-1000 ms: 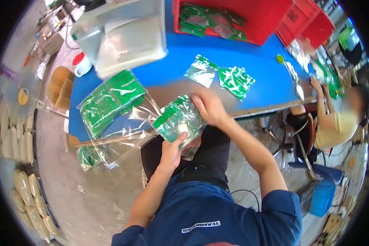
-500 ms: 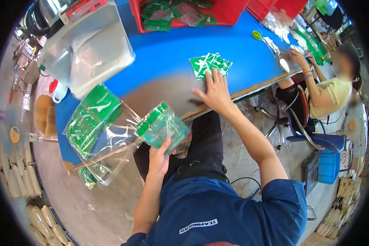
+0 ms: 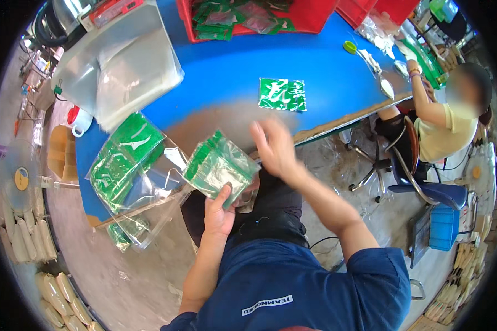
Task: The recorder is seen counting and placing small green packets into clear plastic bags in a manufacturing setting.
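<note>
My left hand (image 3: pixel 220 211) holds a stack of green packets in clear plastic (image 3: pixel 219 166) by its lower edge, just off the near edge of the blue table (image 3: pixel 248 71). My right hand (image 3: pixel 274 147) hovers open and blurred beside that stack, holding nothing, fingers apart. A single green packet (image 3: pixel 283 94) lies flat on the table beyond my right hand. To my left, a large clear bag filled with green packets (image 3: pixel 124 161) hangs over the table's corner.
A red bin of green packets (image 3: pixel 248 19) stands at the table's far edge. Clear plastic tubs (image 3: pixel 119 60) sit at the far left. Another person (image 3: pixel 444 118) sits on a chair at the right end of the table. White sacks (image 3: pixel 22 237) line the floor at left.
My right hand has come back from the packet on the table toward the stack in my left hand. The view has tilted so the table sits higher.
</note>
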A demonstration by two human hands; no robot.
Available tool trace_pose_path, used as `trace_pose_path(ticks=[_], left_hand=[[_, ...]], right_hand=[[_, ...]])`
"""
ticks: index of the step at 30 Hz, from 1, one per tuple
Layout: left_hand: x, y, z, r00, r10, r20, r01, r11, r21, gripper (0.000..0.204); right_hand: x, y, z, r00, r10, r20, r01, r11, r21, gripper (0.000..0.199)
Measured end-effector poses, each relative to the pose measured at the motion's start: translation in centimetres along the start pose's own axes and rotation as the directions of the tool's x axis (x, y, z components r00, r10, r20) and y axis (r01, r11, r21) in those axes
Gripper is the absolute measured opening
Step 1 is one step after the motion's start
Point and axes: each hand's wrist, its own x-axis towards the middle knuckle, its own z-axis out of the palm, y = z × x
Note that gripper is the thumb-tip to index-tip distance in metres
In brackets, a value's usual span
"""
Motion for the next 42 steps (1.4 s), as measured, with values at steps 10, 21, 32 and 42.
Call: trace_pose_path(ticks=[10, 21, 32, 42], left_hand=[[-3.7, 1.8, -4.0, 0.996, 0.007, 0.085, -0.015, 0.995, 0.095, 0.062], [3.2, 3.7, 4.3, 0.944, 0.329, 0.020, -0.312, 0.873, 0.375, 0.043], [6.3, 2.7, 2.0, 0.706, 0.597, 0.379, -0.352, -0.169, 0.921, 0.021], [6.4, 1.1, -0.3, 0.750, 0.596, 0.287, -0.266, -0.125, 0.956, 0.019]], right_hand=[[-2.3, 0.3, 2.1, 0.745, -0.468, 0.475, 0.557, 0.829, -0.056, 0.055], [2.2, -0.4, -0.1, 0.969, -0.087, 0.233, -0.117, 0.668, 0.735, 0.026], [44.7, 18.9, 5.1, 0.990, -0.115, 0.080, 0.139, 0.870, -0.472, 0.106], [40.8, 16.5, 10.4, 0.974, -0.087, 0.209, 0.199, 0.771, -0.606, 0.101]])
